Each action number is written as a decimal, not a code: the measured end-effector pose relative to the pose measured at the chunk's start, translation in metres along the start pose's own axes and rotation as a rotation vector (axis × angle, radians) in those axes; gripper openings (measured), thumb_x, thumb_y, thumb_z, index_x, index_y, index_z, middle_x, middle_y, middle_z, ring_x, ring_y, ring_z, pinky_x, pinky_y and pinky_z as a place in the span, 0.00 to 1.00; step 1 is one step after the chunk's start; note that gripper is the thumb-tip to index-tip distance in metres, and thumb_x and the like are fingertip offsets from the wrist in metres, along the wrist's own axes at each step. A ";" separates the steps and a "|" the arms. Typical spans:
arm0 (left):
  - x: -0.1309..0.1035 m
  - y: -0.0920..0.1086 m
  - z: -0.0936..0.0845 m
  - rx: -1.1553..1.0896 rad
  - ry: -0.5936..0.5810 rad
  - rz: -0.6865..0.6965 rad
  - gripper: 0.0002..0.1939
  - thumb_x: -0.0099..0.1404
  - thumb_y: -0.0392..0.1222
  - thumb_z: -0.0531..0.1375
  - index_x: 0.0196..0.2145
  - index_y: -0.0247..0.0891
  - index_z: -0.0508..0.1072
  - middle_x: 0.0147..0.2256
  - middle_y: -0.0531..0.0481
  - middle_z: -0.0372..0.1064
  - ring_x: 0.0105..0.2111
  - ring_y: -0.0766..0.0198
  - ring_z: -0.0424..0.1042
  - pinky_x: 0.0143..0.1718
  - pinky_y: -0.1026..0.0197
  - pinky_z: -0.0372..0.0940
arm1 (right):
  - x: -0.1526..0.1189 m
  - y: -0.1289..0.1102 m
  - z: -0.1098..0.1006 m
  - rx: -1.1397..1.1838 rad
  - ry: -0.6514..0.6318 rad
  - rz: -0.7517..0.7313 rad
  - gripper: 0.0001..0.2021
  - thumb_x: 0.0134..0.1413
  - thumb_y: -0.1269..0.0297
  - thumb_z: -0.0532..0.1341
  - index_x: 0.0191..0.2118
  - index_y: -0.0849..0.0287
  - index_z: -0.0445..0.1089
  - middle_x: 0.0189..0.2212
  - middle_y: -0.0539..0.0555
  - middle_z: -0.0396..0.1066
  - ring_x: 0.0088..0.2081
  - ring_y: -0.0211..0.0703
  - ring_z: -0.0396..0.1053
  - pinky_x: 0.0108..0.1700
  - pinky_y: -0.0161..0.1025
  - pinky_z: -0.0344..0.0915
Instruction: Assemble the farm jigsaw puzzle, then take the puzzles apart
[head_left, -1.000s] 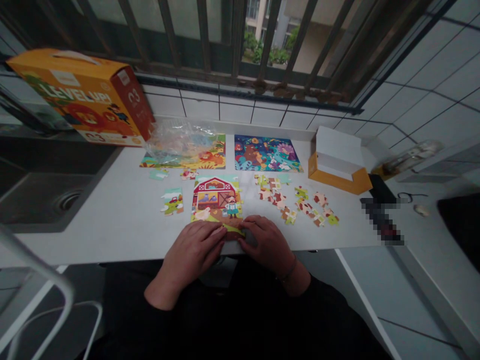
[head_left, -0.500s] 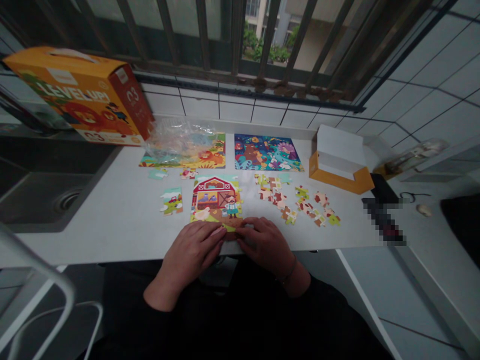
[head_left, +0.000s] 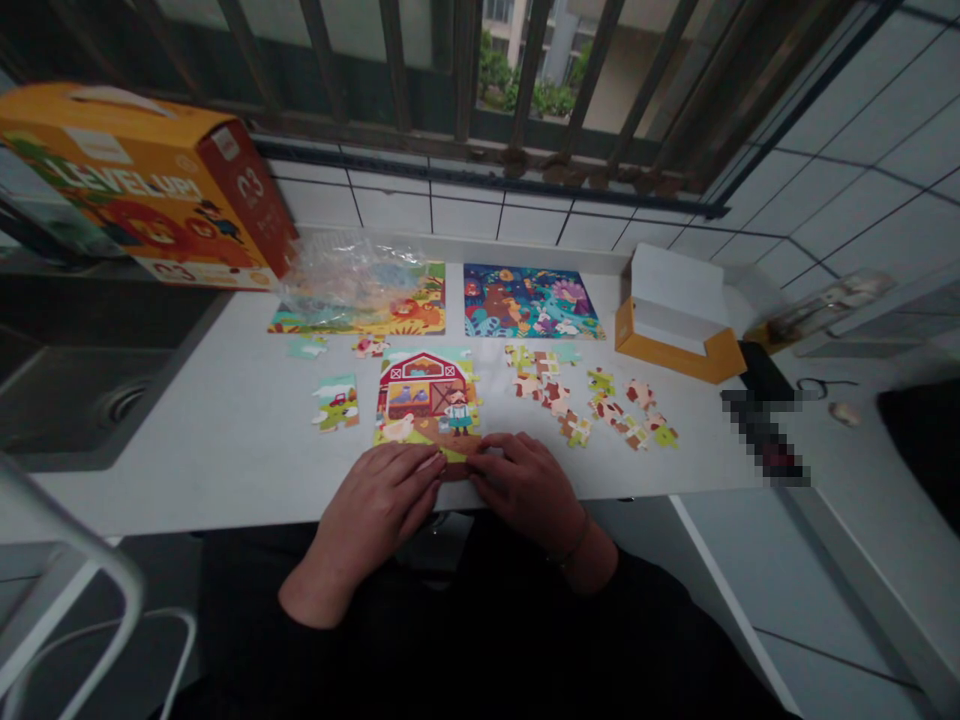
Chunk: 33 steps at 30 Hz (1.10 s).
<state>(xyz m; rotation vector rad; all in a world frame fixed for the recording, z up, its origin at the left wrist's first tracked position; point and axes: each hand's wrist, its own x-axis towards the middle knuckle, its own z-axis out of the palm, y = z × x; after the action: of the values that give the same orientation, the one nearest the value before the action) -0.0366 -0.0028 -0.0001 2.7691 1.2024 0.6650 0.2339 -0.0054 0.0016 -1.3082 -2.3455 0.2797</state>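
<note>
Orange cardboard fills the far left from where I stand: a tall box point(head_left: 161, 185) lettered "LEVEL UP!", standing behind the sink point(head_left: 67, 400). Next along the white counter point(head_left: 247, 450), crumpled clear plastic point(head_left: 330, 275) lies over much of a lion picture point(head_left: 420, 315), and below that a small joined section point(head_left: 336, 403) showing a tractor rests by itself.

Then comes the person's left hand point(head_left: 382, 495), palm down, its fingers straight and close together, the tips over the lower left part of the barn puzzle point(head_left: 424, 400). That puzzle lies flat near the counter's front edge, between the two hands. At its lower right corner the right hand point(head_left: 529, 480) bends its fingers, thumb and forefinger near each other. I can't tell whether either hand grips a piece or merely presses.

Behind the right hand lies a dark blue animal picture point(head_left: 532, 302); to its right, loose pieces point(head_left: 555, 395) with brown and cream patches spread out. Farther right sits a small box point(head_left: 660, 347), its white lid raised, and beyond it a clear bottle point(head_left: 832, 300).
</note>
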 end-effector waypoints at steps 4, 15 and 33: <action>0.003 0.002 -0.001 -0.012 0.005 -0.019 0.16 0.77 0.39 0.60 0.59 0.40 0.79 0.55 0.40 0.80 0.53 0.45 0.77 0.54 0.39 0.73 | 0.001 0.001 -0.002 0.009 -0.006 -0.006 0.11 0.74 0.59 0.64 0.56 0.49 0.79 0.57 0.56 0.77 0.51 0.53 0.74 0.54 0.52 0.71; 0.027 0.019 0.014 -0.061 -0.072 -0.110 0.25 0.77 0.44 0.62 0.69 0.45 0.70 0.68 0.42 0.71 0.66 0.44 0.71 0.68 0.34 0.64 | -0.004 0.008 -0.003 0.046 0.113 0.020 0.12 0.73 0.65 0.62 0.56 0.52 0.79 0.54 0.57 0.79 0.51 0.51 0.75 0.56 0.50 0.72; 0.023 0.017 0.017 -0.053 -0.053 -0.088 0.22 0.78 0.46 0.60 0.67 0.44 0.72 0.68 0.42 0.72 0.67 0.45 0.71 0.69 0.34 0.63 | -0.052 0.081 -0.053 -0.020 0.099 0.469 0.22 0.65 0.57 0.69 0.61 0.59 0.75 0.53 0.65 0.78 0.56 0.60 0.75 0.60 0.57 0.72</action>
<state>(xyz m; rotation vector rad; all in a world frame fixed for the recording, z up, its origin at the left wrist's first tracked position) -0.0044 0.0034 -0.0034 2.6561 1.2679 0.6032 0.3437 -0.0084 0.0037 -1.8279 -1.9401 0.3239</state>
